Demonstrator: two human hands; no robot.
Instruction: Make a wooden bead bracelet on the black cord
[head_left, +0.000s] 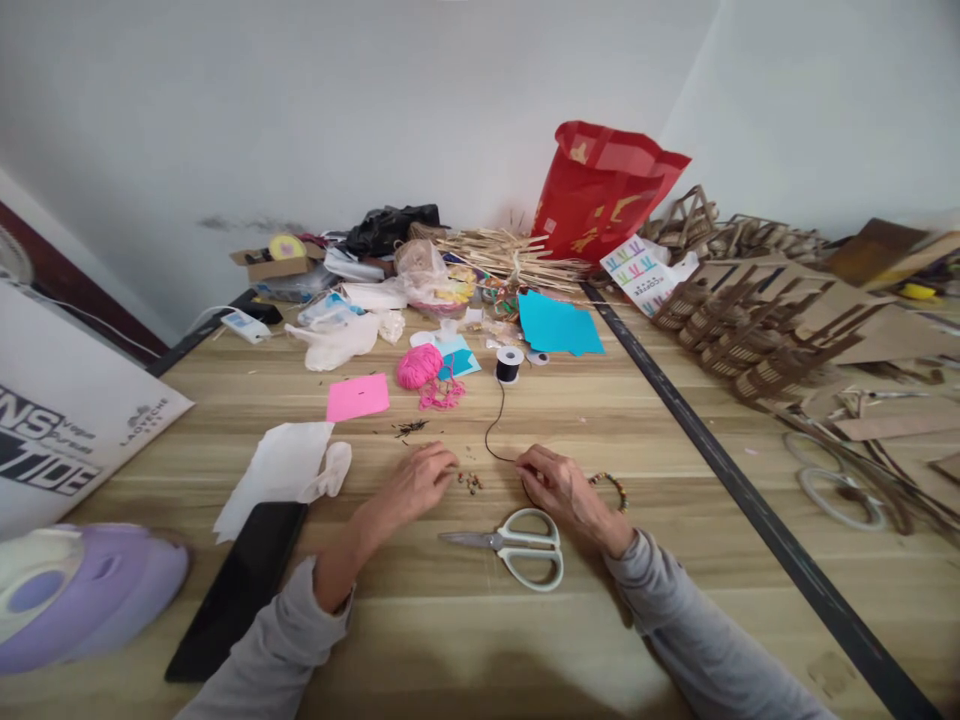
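Resting low on the wooden bench [525, 640], both hands sit close together over a bead job that looks partly done. The right hand [559, 485] is curled, fingertips pinched on a thin black cord [493, 425] that runs up in a loose curve to a small spool [509, 364]. A short run of strung beads [613, 484], mixed in colour and bent in an arc, shows just beyond that hand, so some threading is finished. The left hand [415, 480] lies palm down with fingers bent, tips near a small scatter of loose beads [471, 483] between the two hands; whether it grips one I cannot tell. Those loose beads are what seems left to string, and the cord is uncut from the spool.

Scissors [517, 545] with pale plastic loops and steel blades lie shut just in front of the hands. Fuzzy pink yarn [418, 366] sits in a ball with a tangle beside it, near a flat pink paper square [358, 397] and a blue paper sheet [559, 325]. Crumpled white tissue [281, 465] lies left, beside a glossy black phone [240, 585]. A shiny red bag [600, 185] stands at the back, by a bundle of thin sticks [502, 258]. Laser-cut cardboard pieces [757, 330], ribbed and brown, crowd the right side.
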